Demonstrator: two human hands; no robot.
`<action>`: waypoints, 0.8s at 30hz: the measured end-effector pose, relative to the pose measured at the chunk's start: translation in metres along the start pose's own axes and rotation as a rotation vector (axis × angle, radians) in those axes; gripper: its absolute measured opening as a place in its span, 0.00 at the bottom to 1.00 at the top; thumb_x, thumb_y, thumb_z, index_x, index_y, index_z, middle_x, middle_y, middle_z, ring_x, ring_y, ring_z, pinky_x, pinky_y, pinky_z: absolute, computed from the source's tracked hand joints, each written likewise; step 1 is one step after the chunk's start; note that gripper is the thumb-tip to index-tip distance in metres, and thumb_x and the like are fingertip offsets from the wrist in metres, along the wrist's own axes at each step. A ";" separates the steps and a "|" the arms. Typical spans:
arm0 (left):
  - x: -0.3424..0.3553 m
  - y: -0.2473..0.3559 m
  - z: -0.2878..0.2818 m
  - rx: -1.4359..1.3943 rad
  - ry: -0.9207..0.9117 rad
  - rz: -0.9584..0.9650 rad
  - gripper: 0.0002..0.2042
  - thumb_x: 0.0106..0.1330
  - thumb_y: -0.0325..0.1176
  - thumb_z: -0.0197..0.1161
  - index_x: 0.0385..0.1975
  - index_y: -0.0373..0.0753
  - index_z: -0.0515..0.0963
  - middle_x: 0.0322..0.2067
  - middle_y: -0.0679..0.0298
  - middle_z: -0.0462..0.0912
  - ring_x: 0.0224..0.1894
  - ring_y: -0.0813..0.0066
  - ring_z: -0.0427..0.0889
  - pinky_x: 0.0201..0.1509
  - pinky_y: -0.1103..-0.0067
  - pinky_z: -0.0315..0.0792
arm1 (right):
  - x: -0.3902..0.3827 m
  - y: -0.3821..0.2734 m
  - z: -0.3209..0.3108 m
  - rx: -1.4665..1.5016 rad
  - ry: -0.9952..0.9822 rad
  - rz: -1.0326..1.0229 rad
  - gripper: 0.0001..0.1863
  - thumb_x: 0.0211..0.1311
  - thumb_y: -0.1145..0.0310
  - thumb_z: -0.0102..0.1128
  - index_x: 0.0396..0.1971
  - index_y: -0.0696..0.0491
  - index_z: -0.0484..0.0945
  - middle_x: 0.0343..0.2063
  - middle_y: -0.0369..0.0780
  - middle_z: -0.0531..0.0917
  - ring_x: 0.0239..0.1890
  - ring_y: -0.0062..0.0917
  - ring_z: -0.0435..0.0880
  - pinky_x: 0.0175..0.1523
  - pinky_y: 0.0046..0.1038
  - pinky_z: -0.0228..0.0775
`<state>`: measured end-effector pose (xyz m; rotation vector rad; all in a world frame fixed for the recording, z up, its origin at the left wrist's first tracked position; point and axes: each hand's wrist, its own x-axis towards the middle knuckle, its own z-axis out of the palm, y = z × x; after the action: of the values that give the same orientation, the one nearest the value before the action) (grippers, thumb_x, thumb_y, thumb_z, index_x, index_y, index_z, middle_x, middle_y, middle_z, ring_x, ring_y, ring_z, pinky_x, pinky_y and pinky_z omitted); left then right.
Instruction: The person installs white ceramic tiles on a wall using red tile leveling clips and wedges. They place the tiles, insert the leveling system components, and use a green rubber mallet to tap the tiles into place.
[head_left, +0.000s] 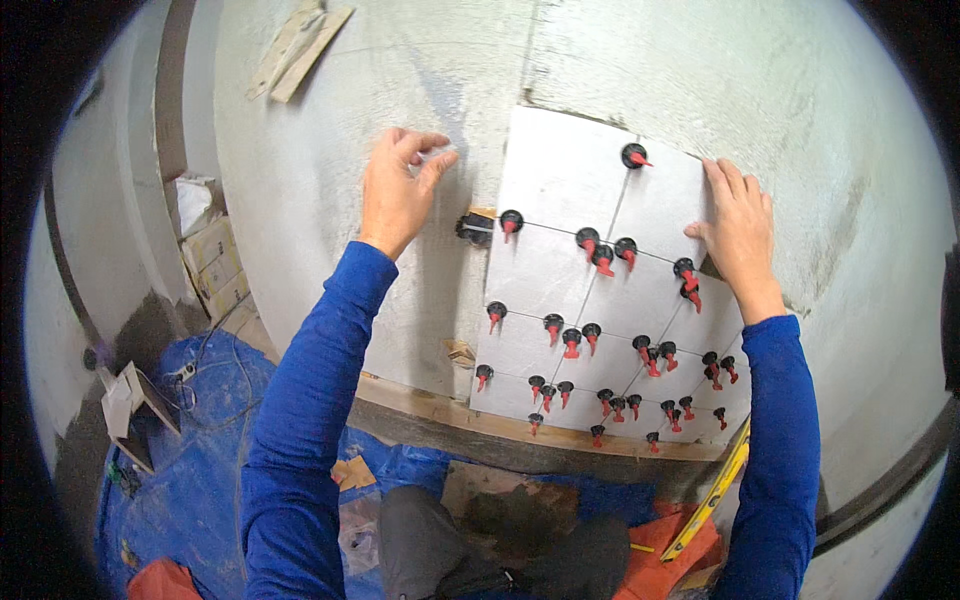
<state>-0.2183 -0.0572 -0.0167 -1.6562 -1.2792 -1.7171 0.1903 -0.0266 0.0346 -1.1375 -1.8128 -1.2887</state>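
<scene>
My left hand [408,185] is raised against the pale wall, left of the tiles, with thumb and fingers curled together; what they hold, if anything, is too small to make out. My right hand [735,220] grips the edge of the top right tile [655,210]. White tiles [555,165] cover part of the wall in rows, with several black levelling clips with red handles [590,245] along their joints. A dark wall box [473,228] sits beside the tiles' left edge.
Tile scraps [300,50] are at the upper left. Boxes [215,265], a cable [240,380] and blue sheeting [180,500] lie at the left. A wooden batten [400,395] runs under the tiles. A yellow level [705,500] leans at lower right, near an orange cloth [650,570].
</scene>
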 end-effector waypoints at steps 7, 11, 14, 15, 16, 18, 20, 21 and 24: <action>-0.011 -0.021 0.012 -0.132 -0.147 -0.095 0.09 0.64 0.36 0.72 0.37 0.37 0.88 0.35 0.57 0.83 0.39 0.63 0.83 0.46 0.69 0.77 | 0.005 -0.010 -0.009 -0.067 -0.086 0.016 0.52 0.35 0.62 0.86 0.68 0.51 0.72 0.64 0.39 0.77 0.61 0.36 0.76 0.62 0.39 0.68; -0.010 -0.018 0.028 -0.195 -0.216 -0.101 0.11 0.65 0.37 0.74 0.38 0.36 0.88 0.36 0.57 0.83 0.39 0.65 0.83 0.46 0.71 0.77 | 0.009 -0.016 -0.018 -0.060 -0.120 0.027 0.52 0.37 0.55 0.86 0.67 0.54 0.72 0.62 0.41 0.77 0.61 0.36 0.75 0.63 0.39 0.68; -0.008 -0.007 0.037 -0.202 -0.271 -0.143 0.13 0.63 0.39 0.75 0.41 0.38 0.88 0.38 0.57 0.82 0.43 0.63 0.82 0.50 0.69 0.76 | 0.014 -0.024 -0.019 -0.125 -0.141 0.045 0.53 0.38 0.49 0.84 0.66 0.56 0.71 0.64 0.43 0.76 0.61 0.38 0.74 0.62 0.38 0.68; -0.008 -0.001 0.037 -0.126 -0.190 -0.060 0.14 0.63 0.40 0.76 0.43 0.39 0.87 0.40 0.57 0.82 0.46 0.61 0.81 0.52 0.69 0.75 | 0.016 -0.028 -0.017 -0.122 -0.119 0.041 0.54 0.37 0.46 0.83 0.66 0.57 0.72 0.63 0.44 0.76 0.62 0.38 0.74 0.62 0.39 0.68; -0.011 0.006 0.038 -0.045 -0.121 0.013 0.15 0.62 0.41 0.76 0.45 0.40 0.87 0.42 0.57 0.82 0.49 0.60 0.80 0.54 0.68 0.75 | 0.016 -0.032 -0.015 -0.102 -0.061 0.025 0.55 0.37 0.43 0.82 0.65 0.57 0.72 0.63 0.44 0.76 0.62 0.39 0.74 0.62 0.39 0.68; -0.011 0.024 0.043 0.005 -0.083 0.120 0.22 0.57 0.40 0.78 0.51 0.45 0.84 0.52 0.59 0.78 0.60 0.58 0.72 0.66 0.62 0.64 | 0.017 -0.037 -0.010 -0.064 0.004 0.003 0.55 0.35 0.39 0.81 0.63 0.57 0.72 0.61 0.45 0.76 0.61 0.40 0.74 0.62 0.40 0.68; -0.007 0.044 0.050 0.057 -0.037 0.294 0.24 0.55 0.41 0.79 0.53 0.47 0.83 0.54 0.60 0.77 0.61 0.59 0.72 0.67 0.62 0.64 | 0.016 -0.040 -0.004 -0.044 0.046 0.007 0.54 0.34 0.41 0.83 0.62 0.57 0.73 0.58 0.44 0.77 0.58 0.39 0.75 0.60 0.40 0.68; -0.005 0.053 0.053 0.085 -0.014 0.377 0.26 0.54 0.42 0.80 0.54 0.48 0.83 0.54 0.61 0.77 0.62 0.60 0.71 0.67 0.61 0.63 | 0.016 -0.041 -0.002 -0.015 0.062 0.010 0.53 0.34 0.43 0.83 0.61 0.56 0.74 0.58 0.44 0.77 0.57 0.39 0.75 0.59 0.40 0.68; 0.004 0.079 0.067 0.139 -0.087 0.504 0.35 0.52 0.44 0.81 0.63 0.54 0.78 0.62 0.61 0.74 0.66 0.55 0.67 0.69 0.58 0.60 | 0.014 -0.039 0.003 0.047 0.091 0.015 0.53 0.34 0.44 0.84 0.62 0.56 0.74 0.57 0.44 0.76 0.56 0.38 0.74 0.58 0.40 0.67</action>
<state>-0.1181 -0.0381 0.0023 -1.7933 -0.8873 -1.2409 0.1489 -0.0261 0.0298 -1.0486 -1.7557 -1.2622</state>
